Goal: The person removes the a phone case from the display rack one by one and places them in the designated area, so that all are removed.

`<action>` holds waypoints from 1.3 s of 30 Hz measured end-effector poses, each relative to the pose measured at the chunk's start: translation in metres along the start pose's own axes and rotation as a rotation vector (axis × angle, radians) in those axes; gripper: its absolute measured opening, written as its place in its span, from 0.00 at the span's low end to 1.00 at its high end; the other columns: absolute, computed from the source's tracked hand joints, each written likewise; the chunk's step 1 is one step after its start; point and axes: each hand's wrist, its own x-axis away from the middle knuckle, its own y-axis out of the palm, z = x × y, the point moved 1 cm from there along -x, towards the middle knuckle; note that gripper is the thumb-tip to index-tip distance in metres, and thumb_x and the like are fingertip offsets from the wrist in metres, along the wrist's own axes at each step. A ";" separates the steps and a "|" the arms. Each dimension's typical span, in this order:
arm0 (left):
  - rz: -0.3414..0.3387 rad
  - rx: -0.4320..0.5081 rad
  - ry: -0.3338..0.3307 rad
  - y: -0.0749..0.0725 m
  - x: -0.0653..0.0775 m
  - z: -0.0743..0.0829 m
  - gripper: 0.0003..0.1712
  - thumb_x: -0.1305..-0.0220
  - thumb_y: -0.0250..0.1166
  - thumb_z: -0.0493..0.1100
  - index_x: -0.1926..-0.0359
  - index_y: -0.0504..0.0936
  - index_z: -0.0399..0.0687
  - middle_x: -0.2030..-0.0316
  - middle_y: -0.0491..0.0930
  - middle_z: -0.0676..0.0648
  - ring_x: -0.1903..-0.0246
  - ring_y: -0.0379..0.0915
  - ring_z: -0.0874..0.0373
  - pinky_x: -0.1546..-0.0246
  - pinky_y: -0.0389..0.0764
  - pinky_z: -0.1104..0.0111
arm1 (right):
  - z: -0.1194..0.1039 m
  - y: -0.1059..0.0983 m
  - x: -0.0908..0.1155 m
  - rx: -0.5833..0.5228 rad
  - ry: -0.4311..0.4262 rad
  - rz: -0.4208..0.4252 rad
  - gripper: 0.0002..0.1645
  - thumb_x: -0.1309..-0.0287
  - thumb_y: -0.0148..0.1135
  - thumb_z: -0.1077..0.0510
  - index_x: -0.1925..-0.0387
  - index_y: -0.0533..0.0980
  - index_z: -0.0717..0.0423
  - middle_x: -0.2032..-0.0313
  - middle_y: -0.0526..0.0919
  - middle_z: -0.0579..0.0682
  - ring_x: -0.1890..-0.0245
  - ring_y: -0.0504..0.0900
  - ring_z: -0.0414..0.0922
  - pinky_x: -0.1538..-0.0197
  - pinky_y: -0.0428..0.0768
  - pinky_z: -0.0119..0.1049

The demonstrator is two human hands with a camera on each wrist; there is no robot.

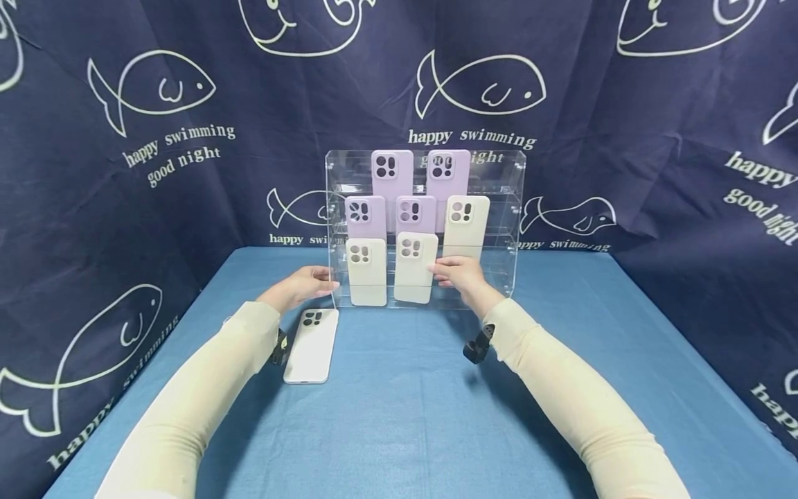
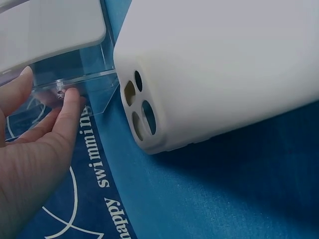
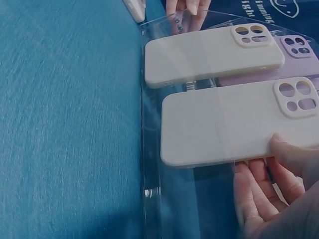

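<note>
A clear acrylic display stand (image 1: 424,305) holds purple and white phone cases in tiers. My right hand (image 1: 461,276) pinches the right edge of a white phone case (image 1: 414,277) in the bottom tier. In the right wrist view, the thumb lies on the front of that case and the other fingers are behind it. My left hand (image 1: 302,285) grips the stand's left side, with thumb and fingertips about its clear edge (image 2: 94,74). Left of the held case, another white case (image 1: 368,277) stands in the same tier. A loose white phone case (image 1: 312,346) lies beneath my left wrist, camera cutouts toward the stand.
Two purple cases (image 1: 393,173) stand in the top tier. The middle tier holds two more purple cases (image 1: 365,215) and a white case (image 1: 467,229) at the right. Blue cloth (image 1: 399,416) covers the table, and a dark fish-print curtain (image 1: 349,104) hangs behind.
</note>
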 end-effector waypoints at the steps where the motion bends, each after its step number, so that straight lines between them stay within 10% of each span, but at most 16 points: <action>1: 0.000 0.007 0.000 0.000 0.000 0.000 0.41 0.29 0.58 0.42 0.25 0.46 0.37 0.27 0.51 0.34 0.27 0.50 0.43 0.26 0.59 0.56 | 0.000 0.000 0.000 -0.010 -0.002 0.009 0.24 0.40 0.66 0.58 0.45 0.76 0.67 0.46 0.81 0.64 0.47 0.82 0.55 0.42 0.82 0.45; 23: -0.033 0.103 0.017 0.002 0.000 -0.002 0.40 0.28 0.56 0.39 0.25 0.45 0.37 0.26 0.48 0.34 0.27 0.50 0.44 0.27 0.61 0.59 | -0.009 -0.002 0.005 -0.087 -0.086 0.054 0.22 0.40 0.66 0.60 0.46 0.77 0.67 0.46 0.80 0.63 0.58 0.86 0.48 0.49 0.85 0.34; 39: -0.035 0.100 0.032 0.002 -0.001 -0.005 0.40 0.28 0.56 0.39 0.24 0.45 0.37 0.27 0.48 0.34 0.27 0.50 0.43 0.28 0.64 0.60 | -0.025 -0.005 0.005 -0.207 -0.251 0.000 0.20 0.40 0.66 0.62 0.49 0.77 0.71 0.68 0.84 0.42 0.71 0.85 0.34 0.51 0.86 0.38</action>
